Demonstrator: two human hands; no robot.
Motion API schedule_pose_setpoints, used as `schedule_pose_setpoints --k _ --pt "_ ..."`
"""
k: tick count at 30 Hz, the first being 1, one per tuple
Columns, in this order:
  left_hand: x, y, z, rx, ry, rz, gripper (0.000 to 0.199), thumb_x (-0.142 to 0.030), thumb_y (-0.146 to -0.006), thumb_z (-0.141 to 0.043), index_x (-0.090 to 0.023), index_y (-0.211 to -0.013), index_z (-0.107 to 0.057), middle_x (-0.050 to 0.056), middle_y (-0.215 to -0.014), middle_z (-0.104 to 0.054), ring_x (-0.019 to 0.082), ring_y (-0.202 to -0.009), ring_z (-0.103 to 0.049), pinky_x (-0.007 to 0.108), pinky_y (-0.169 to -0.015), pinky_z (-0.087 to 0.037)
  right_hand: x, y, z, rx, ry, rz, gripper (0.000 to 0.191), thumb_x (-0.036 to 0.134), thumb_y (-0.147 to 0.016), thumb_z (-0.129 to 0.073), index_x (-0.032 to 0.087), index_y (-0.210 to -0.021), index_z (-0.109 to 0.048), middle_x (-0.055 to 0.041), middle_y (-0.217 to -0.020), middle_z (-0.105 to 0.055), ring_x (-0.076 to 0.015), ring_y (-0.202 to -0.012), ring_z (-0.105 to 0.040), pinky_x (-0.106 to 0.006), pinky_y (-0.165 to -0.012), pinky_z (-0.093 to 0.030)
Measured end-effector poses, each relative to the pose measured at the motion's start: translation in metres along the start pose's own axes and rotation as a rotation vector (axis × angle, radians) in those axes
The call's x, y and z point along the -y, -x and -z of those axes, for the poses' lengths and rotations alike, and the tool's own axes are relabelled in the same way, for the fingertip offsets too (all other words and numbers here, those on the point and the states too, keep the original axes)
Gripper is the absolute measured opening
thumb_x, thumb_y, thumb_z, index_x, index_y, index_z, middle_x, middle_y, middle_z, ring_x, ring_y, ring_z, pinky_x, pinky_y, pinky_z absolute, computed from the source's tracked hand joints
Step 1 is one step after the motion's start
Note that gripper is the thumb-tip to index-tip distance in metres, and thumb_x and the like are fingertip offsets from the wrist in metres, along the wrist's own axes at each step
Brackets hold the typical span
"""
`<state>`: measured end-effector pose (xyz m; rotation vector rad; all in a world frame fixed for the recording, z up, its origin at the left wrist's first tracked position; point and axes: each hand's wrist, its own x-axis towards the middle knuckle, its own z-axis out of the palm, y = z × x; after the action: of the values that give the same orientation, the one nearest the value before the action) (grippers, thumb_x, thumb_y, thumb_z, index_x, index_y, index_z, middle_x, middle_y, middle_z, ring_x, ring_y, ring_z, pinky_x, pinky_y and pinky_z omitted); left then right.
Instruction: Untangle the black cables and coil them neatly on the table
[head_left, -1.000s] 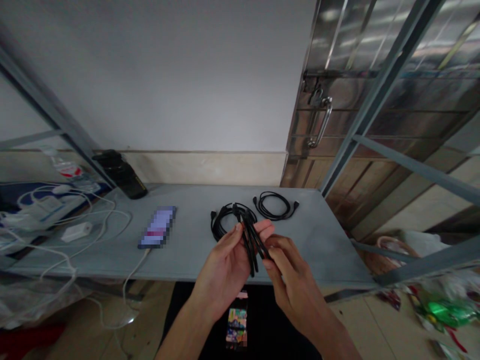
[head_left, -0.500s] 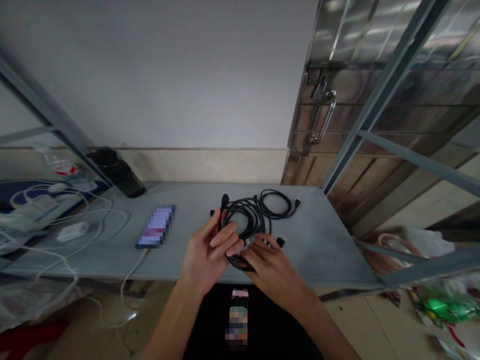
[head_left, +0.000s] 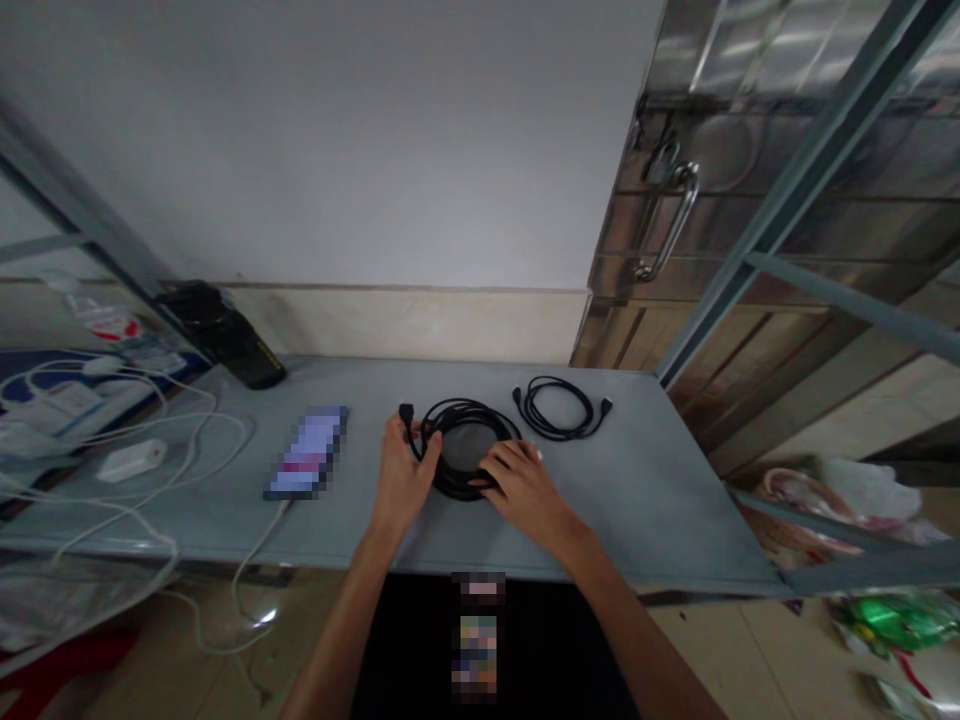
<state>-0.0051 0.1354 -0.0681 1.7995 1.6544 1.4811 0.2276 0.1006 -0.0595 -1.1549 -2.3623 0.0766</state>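
A thick coil of black cable (head_left: 469, 408) lies low over the grey tabletop, with my two hands at its sides. My left hand (head_left: 406, 470) grips the left side of the loops between thumb and fingers, and a black connector (head_left: 406, 412) sticks up beside its fingertips. On the lower right part of the coil, my right hand (head_left: 520, 482) has its fingers curled over the strands. A second, thinner coil of black cable (head_left: 561, 435) lies apart to the right, with a plug at each side. My palms hide parts of the larger coil.
To the left lies a phone (head_left: 308, 455) on a white charging cord. Behind it a dark bottle (head_left: 223, 335) leans near the wall. White cables and a white adapter (head_left: 133, 460) cover the left end of the table (head_left: 637, 520). Metal posts (head_left: 757, 225) rise at the right.
Both hands have moved the larger coil away from me onto the table, and its loops look rounder and neater. The left hand has turned to its outer side. The camera view has shifted slightly.
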Motion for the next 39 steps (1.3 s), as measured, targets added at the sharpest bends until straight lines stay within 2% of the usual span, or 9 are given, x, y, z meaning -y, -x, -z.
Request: schedule_pose_setpoints --k 4,8,14,18,21,25,29,32,39 --pt "0.013 0.01 0.004 -0.039 -0.212 -0.082 0.062 -0.057 -0.107 -0.064 -0.014 -0.151 -0.053 0.024 -0.139 -0.064 0.042 -0.136 -0.061 0.068 -0.118 -0.048 -0.003 0.01 -0.012 -0.04 -0.134 -0.019 0.052 0.057 -0.094 -0.092 0.023 -0.126 -0.07 -0.0097 -0.133 -0.072 -0.0305 -0.131 -0.064 -0.049 -0.114 -0.052" --pt "-0.008 0.018 0.01 -0.096 -0.269 -0.248 0.067 -0.046 -0.108 -0.071 -0.018 -0.164 -0.048 0.024 -0.159 -0.056 0.042 -0.15 -0.053 0.067 -0.126 -0.043 -0.004 0.012 -0.015 -0.041 -0.163 -0.034 0.049 0.055 -0.097 -0.09 0.023 -0.128 -0.069 -0.0104 -0.135 -0.071 -0.0317 -0.133 -0.063 -0.051 -0.115 -0.051" --pt "-0.026 0.026 0.011 0.276 -0.209 -0.576 0.016 -0.025 -0.112 -0.064 -0.024 -0.125 -0.074 0.009 -0.127 -0.078 0.029 -0.125 -0.07 0.053 -0.118 -0.053 -0.001 0.012 -0.013 -0.082 -0.197 -0.055 0.042 0.05 -0.104 -0.084 0.023 -0.131 -0.066 -0.012 -0.134 -0.07 -0.0327 -0.132 -0.063 -0.054 -0.115 -0.051" --pt "-0.026 0.028 0.011 0.357 -0.197 -0.558 0.014 -0.029 -0.112 -0.066 -0.023 -0.118 -0.077 0.007 -0.108 -0.081 0.028 -0.107 -0.072 0.054 -0.113 -0.054 -0.009 0.013 0.003 -0.203 -0.279 -0.036 0.066 0.057 -0.097 -0.088 0.022 -0.145 -0.06 -0.0172 -0.147 -0.063 -0.0349 -0.141 -0.058 -0.055 -0.122 -0.048" --pt "-0.025 0.029 0.012 0.37 -0.175 -0.545 0.015 -0.036 -0.108 -0.074 -0.024 -0.116 -0.079 0.009 -0.108 -0.081 0.03 -0.108 -0.073 0.055 -0.112 -0.053 -0.038 0.006 0.024 -0.213 -0.189 -0.056 0.068 0.058 -0.102 -0.081 0.02 -0.152 -0.056 -0.0197 -0.154 -0.06 -0.0366 -0.146 -0.055 -0.057 -0.125 -0.044" --pt "-0.021 0.031 0.012 0.372 -0.178 -0.553 0.032 -0.048 -0.099 -0.086 -0.024 -0.119 -0.079 0.009 -0.111 -0.08 0.033 -0.116 -0.073 0.059 -0.118 -0.05 -0.095 -0.009 0.042 -0.076 0.101 -0.208 0.06 0.055 -0.107 -0.076 0.016 -0.15 -0.061 -0.0213 -0.151 -0.064 -0.041 -0.141 -0.058 -0.06 -0.12 -0.045" --pt "-0.016 0.032 0.011 0.37 -0.203 -0.559 0.046 -0.056 -0.091 -0.093 -0.023 -0.12 -0.079 0.01 -0.112 -0.08 0.035 -0.119 -0.072 0.06 -0.118 -0.05 -0.132 -0.013 0.036 0.054 0.19 -0.241 0.048 0.052 -0.104 -0.082 0.013 -0.131 -0.072 -0.0202 -0.135 -0.072 -0.0392 -0.128 -0.066 -0.056 -0.115 -0.048" --pt "-0.014 0.031 0.01 0.391 -0.238 -0.55 0.042 -0.053 -0.091 -0.094 -0.024 -0.116 -0.079 0.009 -0.11 -0.081 0.035 -0.116 -0.072 0.059 -0.117 -0.051 -0.136 -0.007 0.023 0.052 0.167 -0.237 0.03 0.046 -0.111 -0.073 0.015 -0.115 -0.075 -0.0157 -0.125 -0.075 -0.0335 -0.122 -0.068 -0.048 -0.111 -0.05" --pt "-0.015 0.031 0.006 0.383 -0.233 -0.503 0.03 -0.045 -0.093 -0.093 -0.026 -0.111 -0.079 0.007 -0.105 -0.081 0.035 -0.11 -0.072 0.06 -0.116 -0.049 -0.127 0.003 0.012 0.033 0.124 -0.229 0.027 0.045 -0.111 -0.074 0.018 -0.112 -0.073 -0.0122 -0.117 -0.078 -0.0292 -0.115 -0.072 -0.042 -0.107 -0.051"
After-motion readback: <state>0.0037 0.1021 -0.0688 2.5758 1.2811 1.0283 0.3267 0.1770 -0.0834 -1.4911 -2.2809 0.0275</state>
